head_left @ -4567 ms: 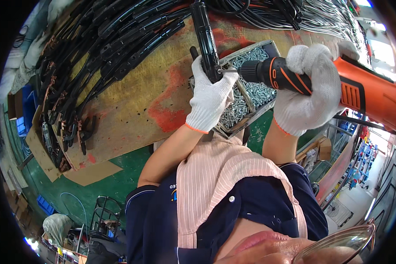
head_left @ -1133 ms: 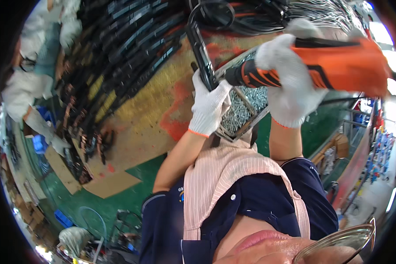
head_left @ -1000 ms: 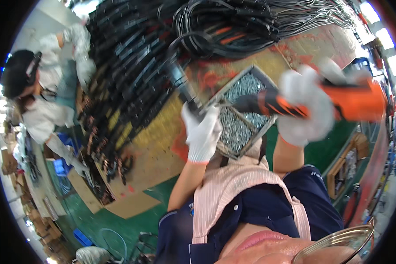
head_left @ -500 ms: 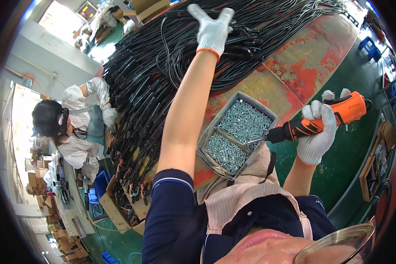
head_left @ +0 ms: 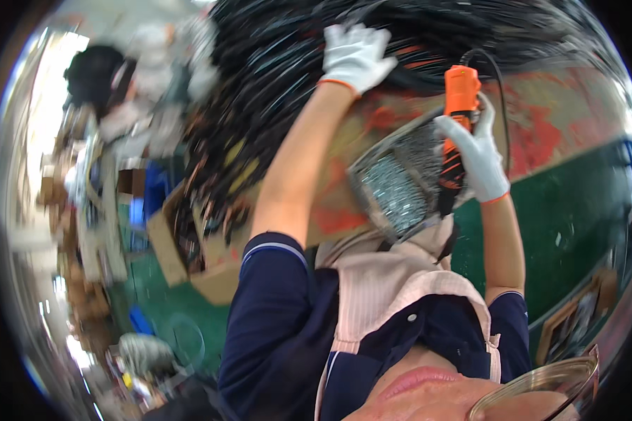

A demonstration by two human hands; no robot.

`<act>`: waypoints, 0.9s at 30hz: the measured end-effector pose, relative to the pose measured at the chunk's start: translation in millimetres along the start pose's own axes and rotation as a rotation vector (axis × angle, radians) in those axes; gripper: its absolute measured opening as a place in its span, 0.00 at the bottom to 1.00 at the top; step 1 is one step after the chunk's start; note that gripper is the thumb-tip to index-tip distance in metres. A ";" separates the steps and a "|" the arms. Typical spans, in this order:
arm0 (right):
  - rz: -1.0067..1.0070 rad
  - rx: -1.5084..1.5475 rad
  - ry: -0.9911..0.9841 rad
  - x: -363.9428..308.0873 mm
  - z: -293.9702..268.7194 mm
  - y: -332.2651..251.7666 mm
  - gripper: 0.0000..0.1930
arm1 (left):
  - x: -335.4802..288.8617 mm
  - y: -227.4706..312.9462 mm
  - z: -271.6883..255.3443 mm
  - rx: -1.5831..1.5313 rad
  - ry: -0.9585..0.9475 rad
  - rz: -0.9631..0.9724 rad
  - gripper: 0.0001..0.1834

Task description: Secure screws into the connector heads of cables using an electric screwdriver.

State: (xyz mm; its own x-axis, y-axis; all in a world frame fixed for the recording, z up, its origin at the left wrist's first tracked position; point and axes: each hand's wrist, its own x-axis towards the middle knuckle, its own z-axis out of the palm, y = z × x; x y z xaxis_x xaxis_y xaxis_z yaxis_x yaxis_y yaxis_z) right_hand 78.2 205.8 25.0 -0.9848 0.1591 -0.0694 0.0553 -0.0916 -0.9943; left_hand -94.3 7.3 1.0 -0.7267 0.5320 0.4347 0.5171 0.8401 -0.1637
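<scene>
Screwdriver (head_left: 462,91), a powered one in orange and black, is held by your right hand (head_left: 475,144), which wears a white glove. Your thumb lies along one side of its body, and your fingers come around from the other side, so the hand is closed about the tool. The orange end points to the top of the view, and the dark nose points down toward you. A black cord (head_left: 501,105) leaves the orange end and bends away to the right. The tool is at the right side of a grey tray (head_left: 364,194); whether the two touch cannot be told. Small metal screws (head_left: 397,191) lie in the left part of this tray, while its upper right part is too blurred to read.

Your left hand (head_left: 358,56), also gloved in white, reaches far forward with its back turned up and its fingers spread wide. It is over the edge of the black cables (head_left: 281,91), but contact with them is not clear. These cables cover much of the table (head_left: 537,151), which shows red patches. Your striped apron (head_left: 383,291) is just below the tray. On the left side are a cardboard box (head_left: 167,242) and, farther off, a blurred co-worker (head_left: 165,91).
</scene>
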 end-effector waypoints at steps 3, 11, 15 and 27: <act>0.041 -0.403 -0.141 16.9 1.9 18.8 0.40 | -60.5 22.5 -35.5 -0.199 0.098 0.023 0.24; -0.861 -1.300 0.013 45.7 -5.4 32.2 0.29 | -310.7 31.0 -109.5 -0.042 0.037 -0.624 0.15; -1.057 -1.097 -0.311 35.2 72.7 6.2 0.26 | -365.9 -5.1 -115.6 0.292 -0.268 -0.820 0.09; -1.214 -1.182 -0.806 67.9 165.0 73.4 0.19 | -372.5 -36.3 -197.7 0.054 -0.171 -0.667 0.11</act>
State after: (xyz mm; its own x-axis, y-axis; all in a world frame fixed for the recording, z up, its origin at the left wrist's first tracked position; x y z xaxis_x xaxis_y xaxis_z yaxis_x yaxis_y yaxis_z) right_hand -11.7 47.7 -39.2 -0.3811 -0.8655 0.3250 -0.9185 0.3945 -0.0265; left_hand 247.0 -242.2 20.1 -0.9450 -0.0950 0.3130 -0.0854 0.9954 0.0444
